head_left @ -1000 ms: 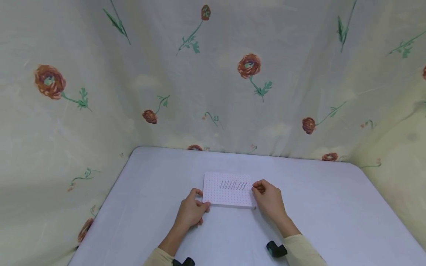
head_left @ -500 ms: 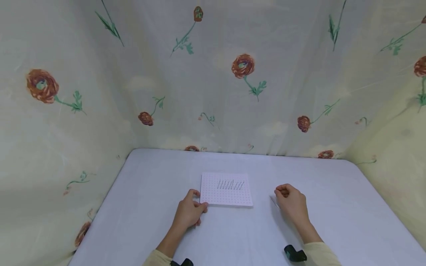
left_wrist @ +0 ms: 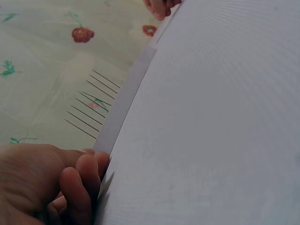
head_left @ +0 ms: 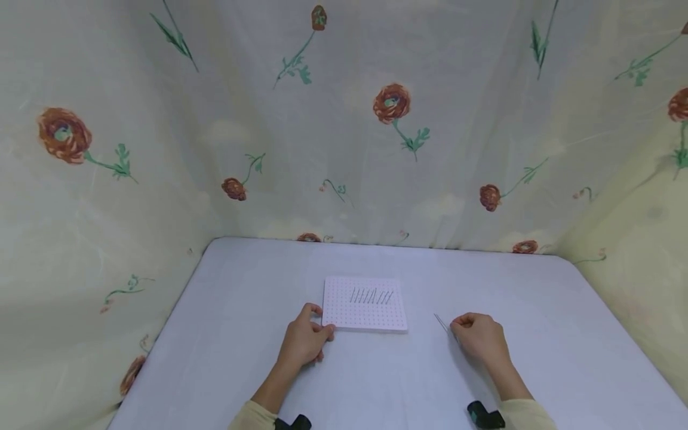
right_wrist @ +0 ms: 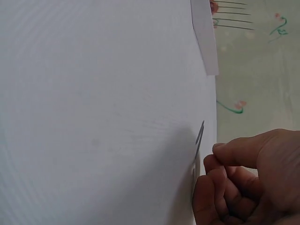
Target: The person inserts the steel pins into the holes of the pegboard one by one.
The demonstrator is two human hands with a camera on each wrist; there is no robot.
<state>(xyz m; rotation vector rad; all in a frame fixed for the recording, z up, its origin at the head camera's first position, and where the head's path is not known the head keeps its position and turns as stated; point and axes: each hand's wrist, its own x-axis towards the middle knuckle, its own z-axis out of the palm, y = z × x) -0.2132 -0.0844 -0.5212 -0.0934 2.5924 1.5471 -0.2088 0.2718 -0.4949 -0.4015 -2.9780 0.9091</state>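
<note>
A pale pegboard with a grid of small holes lies on the table. Several thin dark metal pins stand in a row in it, one leaning against its neighbour. My left hand holds the board's near left corner, fingers bent around the edge. To the right of the board, thin loose metal pins lie on the tabletop. My right hand is low over them, fingers curled and thumb close to the index finger. I cannot tell whether a pin is between those fingertips.
The white table extends around the board on all sides. Floral curtains hang behind its far edge and at both sides. A black wrist camera sits at the right sleeve, another black camera at the left.
My right hand has moved right, away from the board's edge, then down toward me beside the loose pins, which came into sight. My left hand stays at the board's corner.
</note>
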